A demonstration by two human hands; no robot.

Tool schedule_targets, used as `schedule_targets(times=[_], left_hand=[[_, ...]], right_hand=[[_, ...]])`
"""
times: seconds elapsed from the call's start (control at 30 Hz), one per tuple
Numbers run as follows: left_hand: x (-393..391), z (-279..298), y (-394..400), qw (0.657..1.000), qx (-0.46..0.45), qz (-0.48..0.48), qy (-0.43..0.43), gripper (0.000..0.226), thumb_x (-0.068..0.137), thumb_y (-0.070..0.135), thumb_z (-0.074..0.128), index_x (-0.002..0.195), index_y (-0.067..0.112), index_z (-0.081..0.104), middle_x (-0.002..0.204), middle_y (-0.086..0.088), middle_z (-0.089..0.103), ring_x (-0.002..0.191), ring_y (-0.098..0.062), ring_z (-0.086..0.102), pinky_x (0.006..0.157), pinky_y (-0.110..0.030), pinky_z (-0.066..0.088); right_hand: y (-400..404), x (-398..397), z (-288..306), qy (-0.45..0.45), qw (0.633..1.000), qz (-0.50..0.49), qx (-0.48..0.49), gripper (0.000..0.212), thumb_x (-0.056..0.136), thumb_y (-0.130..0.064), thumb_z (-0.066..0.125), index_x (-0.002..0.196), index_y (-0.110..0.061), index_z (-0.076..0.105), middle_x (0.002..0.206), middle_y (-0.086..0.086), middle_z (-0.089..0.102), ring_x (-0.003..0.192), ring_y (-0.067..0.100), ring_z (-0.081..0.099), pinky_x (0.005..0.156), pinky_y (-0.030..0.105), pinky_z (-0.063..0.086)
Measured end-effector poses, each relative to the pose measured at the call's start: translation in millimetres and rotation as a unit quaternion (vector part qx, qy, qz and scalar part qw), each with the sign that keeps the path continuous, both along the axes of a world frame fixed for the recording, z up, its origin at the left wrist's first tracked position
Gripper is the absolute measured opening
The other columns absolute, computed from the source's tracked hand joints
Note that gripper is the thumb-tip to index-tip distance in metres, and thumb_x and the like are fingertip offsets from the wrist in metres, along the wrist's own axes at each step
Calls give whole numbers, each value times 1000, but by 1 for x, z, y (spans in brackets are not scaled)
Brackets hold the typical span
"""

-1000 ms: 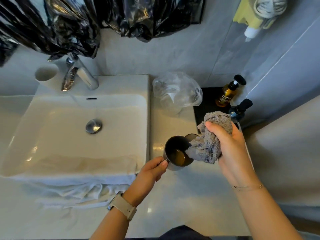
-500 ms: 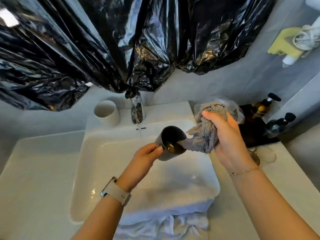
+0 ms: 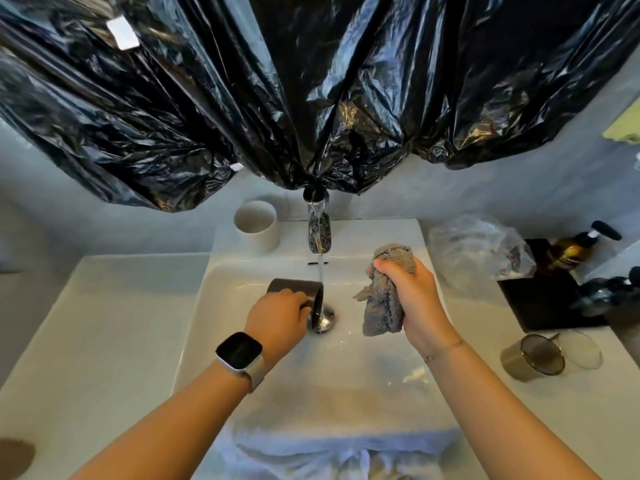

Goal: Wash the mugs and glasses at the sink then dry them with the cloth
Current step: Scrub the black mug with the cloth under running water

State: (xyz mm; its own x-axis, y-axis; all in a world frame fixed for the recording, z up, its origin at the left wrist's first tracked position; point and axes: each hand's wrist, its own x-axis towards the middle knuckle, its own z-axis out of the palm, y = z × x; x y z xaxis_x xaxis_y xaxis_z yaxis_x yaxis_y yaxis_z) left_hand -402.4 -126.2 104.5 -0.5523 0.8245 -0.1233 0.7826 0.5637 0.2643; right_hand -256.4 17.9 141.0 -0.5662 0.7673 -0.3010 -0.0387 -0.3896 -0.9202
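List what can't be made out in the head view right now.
- Inside of the dark metal mug: mouth faces away, sideways; the left hand covers its handle and grip.
- Wall above the chrome tap: hidden by the black plastic sheeting.
- Contents of the clear plastic bag: crumpled film blurs them.
- White towel on the white sink rim: cut by the bottom edge.

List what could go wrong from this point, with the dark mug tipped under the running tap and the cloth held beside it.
1. The left hand holds the dark mug by its handle side only, tipped over the drain; wet, it might slip and knock the sink.
2. The grey cloth in the right hand hangs near the water stream; splashes could soak it before drying.
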Motion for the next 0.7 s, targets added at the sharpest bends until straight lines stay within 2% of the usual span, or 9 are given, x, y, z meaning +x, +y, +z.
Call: schedule_targets(times=[0.1, 0.23, 0.3, 0.4, 0.53, 0.63, 0.7], left_hand=[[-1, 5, 6, 996, -63, 0, 60, 25, 100, 29, 44, 102, 16, 65, 99, -5, 64, 84, -24, 57, 69, -31, 43], [1, 11, 16, 976, -166, -10, 144, 21, 98, 24, 46, 95, 18, 65, 87, -2, 63, 71, -20, 49, 64, -28, 39], [2, 11, 21, 967, -204, -16, 154, 17, 97, 20, 47, 91, 18, 63, 81, 0, 58, 71, -19, 51, 66, -27, 44], [2, 13, 25, 957, -237, -27, 164, 16, 95, 16, 49, 95, 16, 65, 86, -2, 63, 77, -21, 58, 76, -29, 54], [-9, 18, 18, 977, -171, -8, 128, 20, 97, 21, 47, 100, 18, 67, 90, -1, 64, 81, -22, 59, 73, -29, 49], [-24, 19, 4, 998, -55, 38, 23, 20, 99, 29, 48, 95, 19, 65, 85, 0, 60, 77, -20, 55, 68, -27, 43], [-32, 16, -5, 991, 52, 96, -71, 21, 98, 30, 53, 80, 23, 62, 76, 0, 60, 73, -19, 55, 63, -23, 38]], right_hand=[[3, 3, -8, -13, 1000, 1, 2, 10, 87, -12, 66, 95, -9, 62, 69, 5, 69, 59, 35, 71, 52, 37, 57], [7, 7, -14, -23, 1000, 0, 2, 10, 87, -10, 66, 96, -7, 63, 68, 4, 70, 59, 31, 71, 51, 32, 56], [9, 10, -17, -29, 1000, 6, 3, 10, 87, -12, 65, 97, -8, 63, 67, 3, 71, 60, 29, 71, 51, 32, 56], [13, 10, -20, -30, 1000, 4, 0, 9, 87, -13, 65, 95, -10, 63, 67, 5, 71, 62, 33, 71, 52, 37, 57], [14, 9, -23, -34, 999, 2, -2, 16, 86, -12, 65, 100, -7, 62, 66, 5, 70, 62, 36, 71, 56, 43, 59], [14, 8, -28, -50, 999, 9, 4, 18, 85, -12, 65, 102, -5, 61, 64, 4, 71, 61, 34, 72, 56, 37, 59], [14, 7, -31, -58, 998, 10, 4, 18, 86, -12, 64, 102, -4, 61, 64, 3, 71, 62, 34, 72, 58, 36, 59]])
